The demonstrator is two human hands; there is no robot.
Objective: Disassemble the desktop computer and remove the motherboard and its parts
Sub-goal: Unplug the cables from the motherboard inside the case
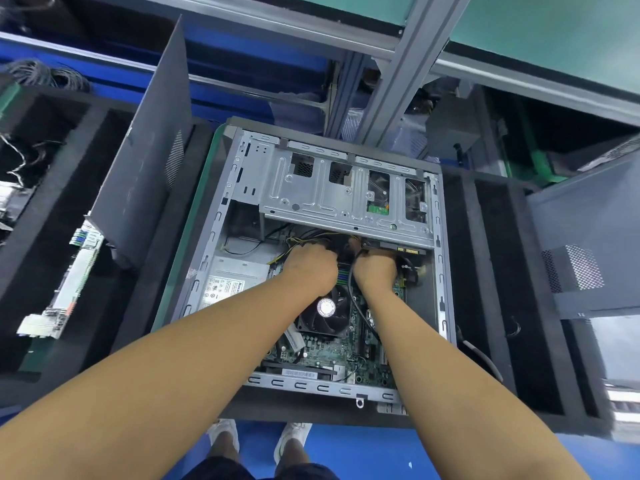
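Observation:
An open grey computer case (239, 188) lies on its side in front of me. Its green motherboard (332, 351) with a black CPU fan (325, 311) fills the lower half. A silver power supply (235, 275) sits at the left inside. Both hands reach under the metal drive cage (322, 199). My left hand (310, 268) is curled around a bundle of black and yellow cables (304, 239). My right hand (375, 268) grips a black cable (355, 299) near the cage edge. The fingertips of both hands are hidden.
A removed side panel (149, 168) leans upright at the left of the case. Another grey panel (588, 237) stands at the right. A loose circuit board (65, 289) lies on black foam at the left. Shelving uprights (405, 64) rise behind the case.

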